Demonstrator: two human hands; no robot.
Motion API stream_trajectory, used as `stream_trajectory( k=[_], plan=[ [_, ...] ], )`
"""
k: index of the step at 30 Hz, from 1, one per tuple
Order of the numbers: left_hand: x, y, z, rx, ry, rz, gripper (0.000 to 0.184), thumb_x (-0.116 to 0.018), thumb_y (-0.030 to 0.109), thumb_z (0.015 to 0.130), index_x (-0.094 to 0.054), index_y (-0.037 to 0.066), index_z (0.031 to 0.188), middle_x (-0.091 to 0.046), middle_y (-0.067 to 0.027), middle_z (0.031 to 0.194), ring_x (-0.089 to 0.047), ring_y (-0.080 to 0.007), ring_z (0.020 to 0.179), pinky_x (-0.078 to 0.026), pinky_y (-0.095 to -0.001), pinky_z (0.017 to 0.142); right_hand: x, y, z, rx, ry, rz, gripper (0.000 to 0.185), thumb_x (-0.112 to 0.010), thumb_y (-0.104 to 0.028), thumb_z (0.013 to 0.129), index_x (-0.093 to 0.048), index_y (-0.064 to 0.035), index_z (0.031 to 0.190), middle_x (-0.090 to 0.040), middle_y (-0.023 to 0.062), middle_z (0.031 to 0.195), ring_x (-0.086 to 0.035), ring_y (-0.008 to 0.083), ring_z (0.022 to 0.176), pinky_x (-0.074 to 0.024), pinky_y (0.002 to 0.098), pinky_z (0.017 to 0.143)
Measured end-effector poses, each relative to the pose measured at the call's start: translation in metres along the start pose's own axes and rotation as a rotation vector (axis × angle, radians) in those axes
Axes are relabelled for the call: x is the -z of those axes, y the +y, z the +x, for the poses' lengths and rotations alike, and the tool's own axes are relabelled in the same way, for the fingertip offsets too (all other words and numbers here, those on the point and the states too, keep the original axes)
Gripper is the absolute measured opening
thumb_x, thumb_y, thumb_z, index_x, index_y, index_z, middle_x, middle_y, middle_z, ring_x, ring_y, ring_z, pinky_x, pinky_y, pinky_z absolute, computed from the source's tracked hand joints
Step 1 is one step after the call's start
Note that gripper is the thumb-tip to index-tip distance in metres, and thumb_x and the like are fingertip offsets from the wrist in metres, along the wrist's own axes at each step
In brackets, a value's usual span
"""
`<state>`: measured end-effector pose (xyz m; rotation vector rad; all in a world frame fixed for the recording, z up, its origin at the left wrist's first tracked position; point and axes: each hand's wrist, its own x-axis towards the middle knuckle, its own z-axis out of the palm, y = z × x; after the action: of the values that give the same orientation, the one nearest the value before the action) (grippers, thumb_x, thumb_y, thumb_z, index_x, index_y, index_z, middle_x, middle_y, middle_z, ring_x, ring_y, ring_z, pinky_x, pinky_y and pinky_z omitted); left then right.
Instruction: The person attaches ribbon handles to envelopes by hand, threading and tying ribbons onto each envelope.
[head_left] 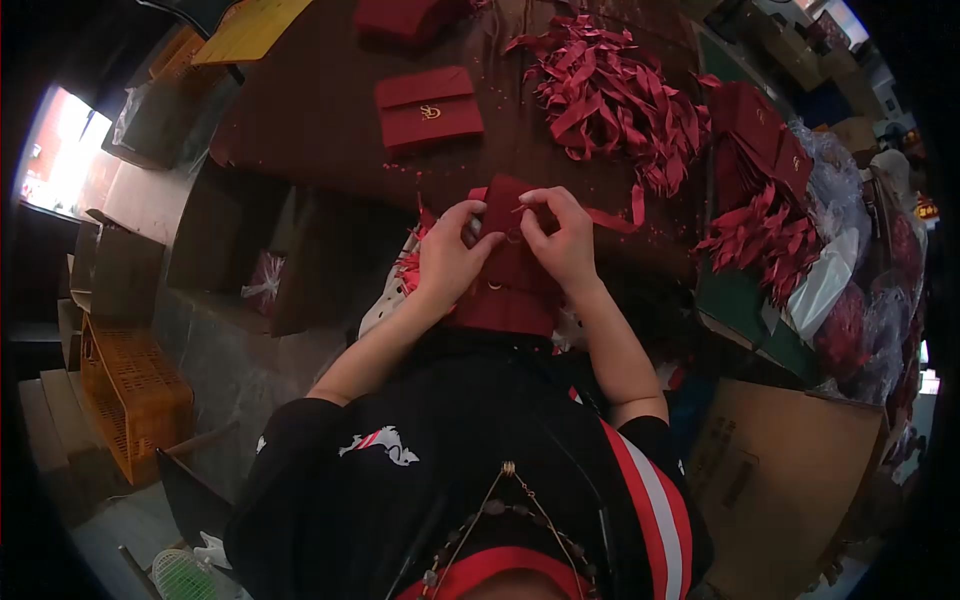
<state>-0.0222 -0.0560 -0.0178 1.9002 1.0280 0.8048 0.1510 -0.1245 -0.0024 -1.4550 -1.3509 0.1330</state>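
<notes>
A dark red pouch [508, 262] with small gold rings lies in front of my body at the table's near edge. My left hand [455, 250] is at its left side, thumb and fingers curled close to a bit of red ribbon. On the right, my right hand [558, 235] pinches a thin red ribbon above the pouch, thumb and forefinger together. A red ribbon [612, 220] trails off to the right of that hand. Further up the table sits a closed red pouch [430, 108] with a gold emblem.
The dark table [300, 120] bears a pile of red ribbons [625, 100] and another red item [400, 18]. At right are stacked red pouches [755, 140] with ribbons and clear plastic bags [835, 190]. A cardboard box [785, 480] stands lower right, an orange crate [135, 400] at left.
</notes>
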Motion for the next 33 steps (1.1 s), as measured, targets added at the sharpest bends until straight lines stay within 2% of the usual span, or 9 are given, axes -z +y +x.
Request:
stream_trajectory(
  k=[3,8,12,18,19,21,27,33],
  plan=[
    [0.001,0.001,-0.001,0.009,-0.006,-0.019,0.047,-0.086,0.02,0.079,-0.067,0.005,0.12,-0.069,-0.0106,0.101,-0.065,-0.0209,0.076,-0.055,-0.0345,0.073,0.0,-0.007,-0.001,-0.055,-0.05,-0.024,0.018,-0.07,-0.001,0.085,-0.07,-0.0026,0.103,-0.067,0.0121,0.092,-0.07,0.0269,0.083,-0.0561,0.0354,0.074],
    [-0.001,-0.003,-0.001,-0.008,-0.006,-0.031,0.048,-0.086,0.02,0.079,-0.067,0.005,0.12,-0.069,-0.0096,0.099,-0.064,-0.0182,0.073,-0.055,-0.0329,0.071,-0.002,0.001,-0.004,0.006,-0.04,-0.042,0.016,-0.076,-0.007,0.086,-0.07,-0.0035,0.1,-0.069,0.0121,0.093,-0.071,0.0272,0.083,-0.0559,0.0355,0.071],
    [0.0,-0.001,-0.001,-0.006,-0.014,-0.042,0.048,-0.086,0.02,0.079,-0.067,0.005,0.121,-0.068,-0.009,0.096,-0.064,-0.0173,0.072,-0.055,-0.0322,0.07,-0.005,-0.007,-0.005,-0.057,0.006,-0.041,0.015,-0.077,-0.009,0.086,-0.07,-0.0033,0.098,-0.069,0.0123,0.093,-0.071,0.0285,0.084,-0.0558,0.0365,0.071],
    [-0.001,-0.002,-0.001,-0.033,0.007,-0.038,0.049,-0.086,0.019,0.079,-0.068,0.005,0.123,-0.066,-0.008,0.092,-0.063,-0.0174,0.073,-0.054,-0.032,0.069,-0.002,-0.008,-0.007,-0.081,-0.067,-0.111,0.012,-0.076,-0.008,0.085,-0.069,-0.0063,0.095,-0.067,0.0099,0.089,-0.069,0.0296,0.08,-0.0545,0.0383,0.067],
    [-0.003,-0.005,-0.001,-0.033,0.008,-0.038,0.049,-0.086,0.019,0.079,-0.068,0.005,0.123,-0.066,-0.008,0.092,-0.063,-0.0174,0.073,-0.054,-0.032,0.069,-0.002,-0.008,-0.006,-0.041,-0.055,-0.18,0.011,-0.075,-0.008,0.085,-0.067,-0.0069,0.093,-0.066,0.0093,0.087,-0.068,0.03,0.079,-0.0542,0.0389,0.067],
    [-0.005,-0.009,0.0,-0.168,0.045,-0.063,0.05,-0.085,0.016,0.08,-0.067,0.006,0.126,-0.064,-0.0077,0.089,-0.063,-0.018,0.073,-0.053,-0.032,0.069,-0.002,-0.009,-0.005,-0.001,-0.041,-0.25,0.011,-0.075,-0.008,0.085,-0.066,-0.0075,0.091,-0.064,0.0087,0.085,-0.067,0.0303,0.078,-0.0538,0.0396,0.066],
    [-0.005,-0.009,0.001,-0.151,-0.051,-0.11,0.054,-0.081,0.01,0.079,-0.066,0.006,0.131,-0.061,-0.0079,0.089,-0.062,-0.0183,0.073,-0.051,-0.0314,0.068,-0.004,-0.012,0.0,0.122,-0.061,-0.367,0.013,-0.075,-0.009,0.084,-0.063,-0.0073,0.086,-0.061,0.0084,0.085,-0.066,0.0303,0.079,-0.0543,0.0404,0.067],
    [-0.006,-0.007,-0.003,-0.173,-0.059,-0.119,0.053,-0.08,0.007,0.08,-0.066,0.005,0.13,-0.061,-0.0088,0.09,-0.061,-0.0182,0.071,-0.051,-0.0313,0.066,-0.001,-0.017,0.001,0.158,-0.133,-0.32,0.011,-0.075,-0.011,0.085,-0.069,-0.0074,0.093,-0.063,0.0085,0.086,-0.067,0.0303,0.08,-0.0549,0.0397,0.068]
  ],
)
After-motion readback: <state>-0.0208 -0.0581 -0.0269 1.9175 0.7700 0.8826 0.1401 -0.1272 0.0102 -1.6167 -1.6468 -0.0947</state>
